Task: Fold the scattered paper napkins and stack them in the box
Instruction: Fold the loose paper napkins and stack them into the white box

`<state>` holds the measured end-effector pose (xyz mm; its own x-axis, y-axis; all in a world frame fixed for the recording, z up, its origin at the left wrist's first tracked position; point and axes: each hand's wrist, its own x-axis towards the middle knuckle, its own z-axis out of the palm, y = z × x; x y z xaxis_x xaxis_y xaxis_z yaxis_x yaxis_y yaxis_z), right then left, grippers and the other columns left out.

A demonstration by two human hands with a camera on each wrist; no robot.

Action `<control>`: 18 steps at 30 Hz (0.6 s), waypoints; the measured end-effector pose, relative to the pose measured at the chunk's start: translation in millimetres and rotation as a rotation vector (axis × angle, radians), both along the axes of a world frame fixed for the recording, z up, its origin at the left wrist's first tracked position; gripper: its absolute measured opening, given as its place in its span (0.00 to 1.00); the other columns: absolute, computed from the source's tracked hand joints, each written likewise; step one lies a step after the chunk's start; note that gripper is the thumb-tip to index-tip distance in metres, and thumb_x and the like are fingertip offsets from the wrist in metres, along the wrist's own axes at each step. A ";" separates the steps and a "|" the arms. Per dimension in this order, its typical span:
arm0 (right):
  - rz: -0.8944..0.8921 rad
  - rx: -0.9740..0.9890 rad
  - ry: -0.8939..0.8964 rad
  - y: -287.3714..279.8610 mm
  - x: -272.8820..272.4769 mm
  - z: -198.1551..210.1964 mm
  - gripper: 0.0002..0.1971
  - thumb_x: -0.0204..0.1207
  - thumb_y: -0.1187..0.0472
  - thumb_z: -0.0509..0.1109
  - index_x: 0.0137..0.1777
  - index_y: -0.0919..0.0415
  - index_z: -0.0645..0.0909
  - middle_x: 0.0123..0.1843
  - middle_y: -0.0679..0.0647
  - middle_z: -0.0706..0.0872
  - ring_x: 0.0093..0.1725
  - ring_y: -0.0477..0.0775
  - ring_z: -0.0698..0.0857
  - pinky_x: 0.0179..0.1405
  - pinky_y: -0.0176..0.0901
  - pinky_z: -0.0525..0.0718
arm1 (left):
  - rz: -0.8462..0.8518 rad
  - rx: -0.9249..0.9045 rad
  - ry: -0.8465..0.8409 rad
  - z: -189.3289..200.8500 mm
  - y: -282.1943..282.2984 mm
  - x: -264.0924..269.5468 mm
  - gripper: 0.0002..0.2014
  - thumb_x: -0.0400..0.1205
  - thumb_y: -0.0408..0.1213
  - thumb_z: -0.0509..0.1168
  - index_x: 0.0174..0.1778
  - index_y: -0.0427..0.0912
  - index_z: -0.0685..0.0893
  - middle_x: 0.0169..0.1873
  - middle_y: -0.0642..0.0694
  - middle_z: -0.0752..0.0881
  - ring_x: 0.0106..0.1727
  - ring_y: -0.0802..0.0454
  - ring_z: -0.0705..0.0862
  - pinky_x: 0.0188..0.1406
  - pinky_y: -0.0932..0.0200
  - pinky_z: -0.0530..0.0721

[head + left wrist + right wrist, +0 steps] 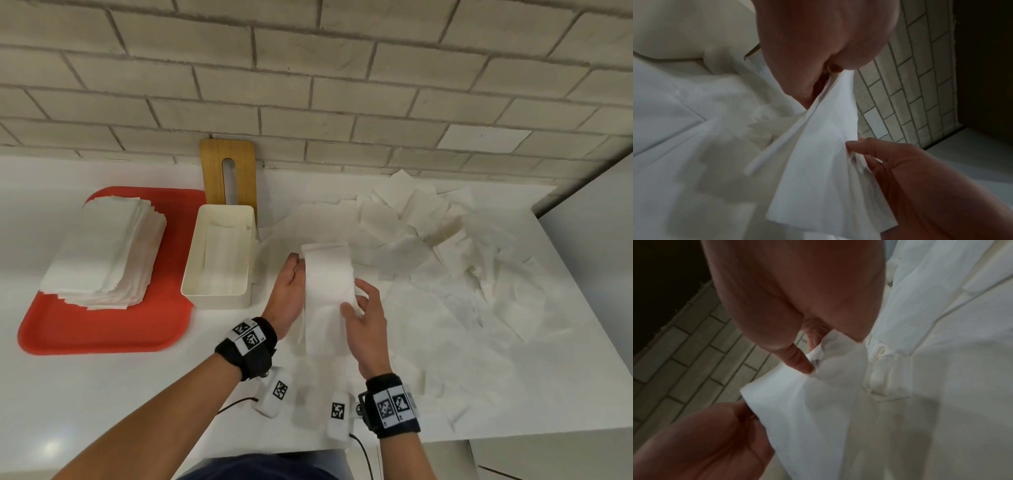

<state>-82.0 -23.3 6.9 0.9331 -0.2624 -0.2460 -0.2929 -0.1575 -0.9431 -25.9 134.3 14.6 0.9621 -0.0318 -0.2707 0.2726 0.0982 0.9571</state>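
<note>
White paper napkin (329, 284) pinched between both hands, left hand (289, 291), right hand (368, 325), no legible writing

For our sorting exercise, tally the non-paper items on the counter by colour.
Red: 1, the tray
Cream: 1, the box
Brown wood: 1, the board
Total: 3

You see white napkins (428, 240) on a white bench (102, 394), a cream box (219, 253), a red tray (102, 329), a brown wooden board (227, 171), and black wristbands (246, 346) with black-and-white checkered tags.
</note>
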 end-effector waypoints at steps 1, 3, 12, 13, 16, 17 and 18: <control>-0.006 -0.042 -0.014 2.6 0.7 0.0 0.25 0.87 0.64 0.68 0.76 0.34 0.75 0.59 0.45 0.93 0.53 0.45 0.93 0.56 0.53 0.93 | 0.002 -0.047 0.062 -1.4 1.6 -0.1 0.18 0.96 0.56 0.50 0.62 0.48 0.80 0.54 0.48 0.90 0.56 0.46 0.87 0.57 0.46 0.85; -0.011 -0.101 -0.026 7.3 2.5 3.0 0.25 0.87 0.62 0.68 0.77 0.35 0.74 0.61 0.45 0.90 0.55 0.47 0.92 0.58 0.55 0.92 | -0.055 -0.124 0.156 1.5 4.7 -2.1 0.28 0.91 0.70 0.49 0.73 0.58 0.82 0.65 0.52 0.92 0.67 0.49 0.91 0.68 0.45 0.87; 0.358 -0.337 -0.054 -20.7 2.3 28.5 0.21 0.77 0.44 0.85 0.67 0.43 0.84 0.65 0.38 0.87 0.64 0.44 0.86 0.62 0.41 0.85 | -0.066 -0.178 -0.106 25.8 25.4 -19.1 0.21 0.88 0.32 0.73 0.78 0.43 0.80 0.69 0.43 0.91 0.72 0.43 0.89 0.71 0.40 0.89; 0.355 -0.368 -0.100 -27.2 -1.7 33.7 0.15 0.79 0.45 0.83 0.61 0.45 0.85 0.55 0.38 0.91 0.55 0.40 0.90 0.54 0.38 0.87 | -0.025 -0.205 -0.100 27.0 32.5 -21.4 0.23 0.87 0.31 0.74 0.77 0.43 0.81 0.69 0.43 0.91 0.71 0.42 0.90 0.70 0.40 0.89; 0.252 -0.510 -0.272 -41.6 -15.4 47.0 0.08 0.84 0.51 0.80 0.56 0.48 0.85 0.46 0.38 0.91 0.47 0.40 0.90 0.44 0.33 0.83 | 0.040 -0.087 -0.131 24.3 54.7 -28.9 0.23 0.80 0.30 0.81 0.70 0.42 0.84 0.62 0.44 0.93 0.64 0.44 0.92 0.64 0.41 0.92; 0.205 -0.524 -0.329 -43.9 -19.2 50.1 0.06 0.85 0.53 0.80 0.57 0.49 0.85 0.48 0.38 0.91 0.49 0.42 0.90 0.46 0.33 0.83 | 0.034 -0.039 -0.149 22.7 59.7 -32.4 0.24 0.78 0.30 0.83 0.68 0.43 0.84 0.61 0.45 0.93 0.63 0.45 0.93 0.61 0.45 0.93; 0.170 -0.531 -0.376 -44.8 -21.7 49.7 0.06 0.85 0.56 0.79 0.58 0.51 0.86 0.50 0.39 0.91 0.51 0.43 0.90 0.48 0.31 0.82 | 0.020 -0.003 -0.161 18.3 63.8 -35.1 0.23 0.77 0.29 0.84 0.66 0.43 0.85 0.60 0.46 0.93 0.62 0.46 0.93 0.60 0.49 0.93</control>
<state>-103.7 -68.1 56.5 0.9691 -0.0997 0.2257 0.1104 -0.6428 -0.7581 -61.0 198.1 32.9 0.9935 -0.0127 -0.1132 0.1139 0.1053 0.9879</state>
